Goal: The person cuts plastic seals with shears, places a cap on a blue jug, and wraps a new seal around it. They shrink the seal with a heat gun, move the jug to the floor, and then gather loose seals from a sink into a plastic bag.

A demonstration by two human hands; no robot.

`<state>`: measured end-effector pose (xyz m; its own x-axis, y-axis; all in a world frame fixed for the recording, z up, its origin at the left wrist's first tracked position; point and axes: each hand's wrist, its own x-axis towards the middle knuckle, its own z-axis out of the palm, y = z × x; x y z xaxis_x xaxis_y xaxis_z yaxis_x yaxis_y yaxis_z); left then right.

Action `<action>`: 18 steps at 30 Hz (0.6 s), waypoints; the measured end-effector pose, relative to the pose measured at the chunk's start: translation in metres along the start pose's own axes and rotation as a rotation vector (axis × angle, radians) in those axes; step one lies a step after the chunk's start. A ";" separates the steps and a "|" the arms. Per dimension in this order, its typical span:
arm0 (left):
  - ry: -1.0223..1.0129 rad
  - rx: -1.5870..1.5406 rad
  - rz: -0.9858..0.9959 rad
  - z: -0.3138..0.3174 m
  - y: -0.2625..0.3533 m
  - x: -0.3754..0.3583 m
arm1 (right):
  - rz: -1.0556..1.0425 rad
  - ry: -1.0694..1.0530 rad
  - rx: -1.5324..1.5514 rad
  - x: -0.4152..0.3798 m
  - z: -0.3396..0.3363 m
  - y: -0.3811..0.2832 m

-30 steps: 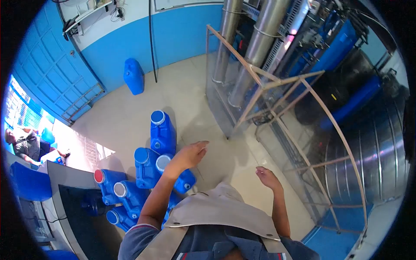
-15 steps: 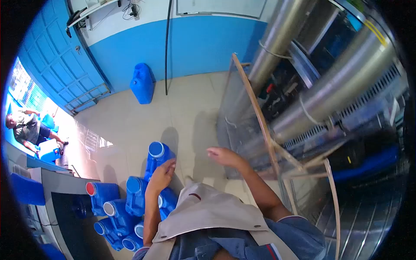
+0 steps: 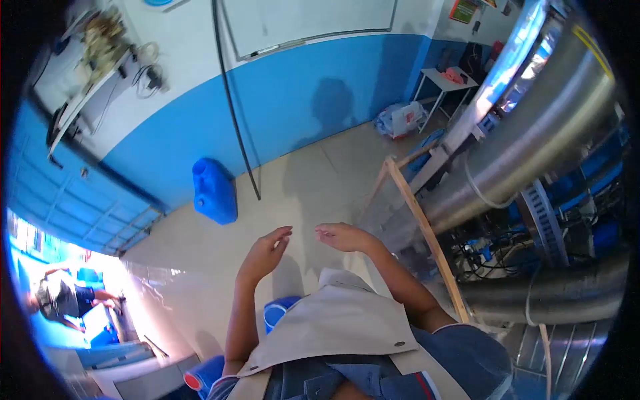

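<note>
My left hand (image 3: 264,253) hangs in mid-air over the tiled floor, fingers loosely stretched and holding nothing. Facing it, my right hand (image 3: 344,237) is also open and bare, its fingertips pointing left with a gap between the two hands. Below my left hand, a blue jug (image 3: 277,312) shows partly past the edge of my beige apron (image 3: 340,310). Another blue jug (image 3: 215,193) stands by the wall, ahead and to the left. At the lower left, a blue jug with a red cap (image 3: 207,375) is partly hidden by my arm.
To the right, a wooden-framed clear panel (image 3: 427,230) stands before machinery with large metal pipes (image 3: 513,150). A dark pole (image 3: 233,100) leans along the blue wall. Through the doorway at left, a person (image 3: 60,297) sits beside containers. A small white table (image 3: 448,80) stands in the far corner.
My view has tilted up and swung right, bringing the far corner in and most of the jug group out. My hands have come nearer each other, both empty.
</note>
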<state>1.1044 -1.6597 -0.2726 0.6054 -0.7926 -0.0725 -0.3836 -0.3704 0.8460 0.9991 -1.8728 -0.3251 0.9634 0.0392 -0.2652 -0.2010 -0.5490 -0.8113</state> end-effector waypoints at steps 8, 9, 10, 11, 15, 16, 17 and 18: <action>-0.018 0.090 -0.032 -0.057 -0.034 0.200 | -0.094 -0.070 -0.087 0.209 -0.142 0.038; -0.015 0.097 -0.024 -0.070 -0.040 0.215 | -0.101 -0.036 -0.060 0.237 -0.162 0.034; -0.009 0.096 -0.013 -0.080 -0.048 0.229 | -0.105 -0.005 -0.042 0.260 -0.179 0.032; 0.001 0.146 -0.090 -0.087 -0.066 0.246 | -0.092 0.011 -0.035 0.287 -0.190 0.039; 0.000 0.174 -0.124 -0.115 -0.119 0.319 | -0.108 -0.031 0.251 0.387 -0.243 0.092; -0.044 0.070 -0.170 -0.117 -0.139 0.341 | 0.011 -0.073 0.368 0.404 -0.255 0.109; -0.094 -0.030 -0.219 -0.119 -0.151 0.369 | 0.016 -0.043 0.381 0.418 -0.267 0.134; -0.124 -0.015 -0.208 -0.121 -0.153 0.402 | 0.072 -0.025 0.446 0.426 -0.278 0.161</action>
<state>1.4907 -1.8629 -0.3671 0.5795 -0.7540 -0.3092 -0.2491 -0.5252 0.8137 1.4263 -2.1765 -0.4241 0.9408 0.0374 -0.3369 -0.3290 -0.1381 -0.9342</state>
